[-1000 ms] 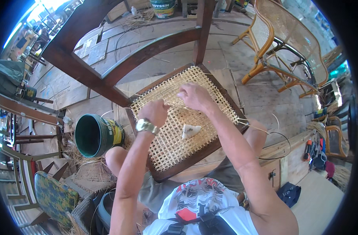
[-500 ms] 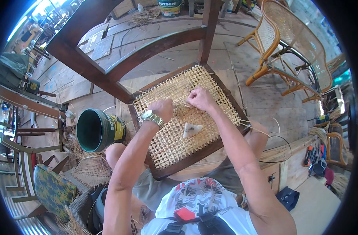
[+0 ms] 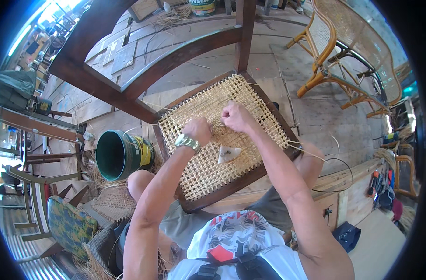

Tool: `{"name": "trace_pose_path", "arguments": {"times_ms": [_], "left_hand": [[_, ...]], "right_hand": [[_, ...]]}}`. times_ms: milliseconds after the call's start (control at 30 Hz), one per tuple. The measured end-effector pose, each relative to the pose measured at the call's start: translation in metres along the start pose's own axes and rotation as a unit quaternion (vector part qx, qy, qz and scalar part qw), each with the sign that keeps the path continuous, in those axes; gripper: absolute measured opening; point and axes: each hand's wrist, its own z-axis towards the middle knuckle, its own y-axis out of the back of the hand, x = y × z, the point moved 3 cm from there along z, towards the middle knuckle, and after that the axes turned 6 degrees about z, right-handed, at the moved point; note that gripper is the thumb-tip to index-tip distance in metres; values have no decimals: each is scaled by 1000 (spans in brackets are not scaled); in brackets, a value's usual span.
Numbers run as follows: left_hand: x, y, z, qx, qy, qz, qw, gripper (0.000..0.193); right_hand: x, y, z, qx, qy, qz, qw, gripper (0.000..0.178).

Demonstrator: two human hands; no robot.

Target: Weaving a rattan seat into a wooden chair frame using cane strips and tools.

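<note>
Between my knees stands a dark wooden chair frame (image 3: 180, 64) with a seat of woven pale cane (image 3: 201, 179), its open mesh laced through the seat's rim. My left hand (image 3: 199, 130), with a metal watch (image 3: 188, 143) on its wrist, is closed low over the middle of the weave. What its fingers hold is hidden beneath it. Close to its right, my right hand (image 3: 235, 116) pinches a thin cane strand at the seat's surface. A pale, wedge-shaped piece (image 3: 229, 154) with a dark mark lies on the weave, nearer to me than both hands.
A dark green bucket (image 3: 111, 156) lies tipped at the left of the chair. Loose cane ends (image 3: 311, 153) stick out past the seat's right corner. At the far right stands a rattan settee (image 3: 315, 77). A camouflage-patterned cushion (image 3: 69, 224) sits at lower left; tools (image 3: 385, 196) hang at right.
My left hand has moved slightly right, nearer to my right hand, which stays closed over almost the same spot. The view has shifted a little; the wedge-shaped piece stays on the seat.
</note>
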Motion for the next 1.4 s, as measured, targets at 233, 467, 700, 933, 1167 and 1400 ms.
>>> {"name": "trace_pose_path", "arguments": {"times_ms": [233, 467, 700, 933, 1167, 1400], "left_hand": [[22, 0, 6, 29, -35, -81, 996, 32], [-7, 10, -3, 14, -53, 45, 997, 26], [-10, -3, -30, -101, -67, 0, 993, 19], [34, 0, -3, 90, 10, -275, 957, 37], [-10, 25, -3, 14, -58, 62, 996, 18], [-8, 20, -2, -4, -85, 60, 995, 21]], "right_hand": [[19, -8, -13, -42, 4, 23, 999, 14], [5, 19, -4, -35, 7, 5, 999, 12], [13, 8, -1, 22, -30, 4, 999, 12], [3, 5, -3, -22, -18, 38, 999, 15], [-5, 18, -3, 23, -82, 82, 993, 11], [3, 10, -5, 24, -55, 60, 996, 15]]}}
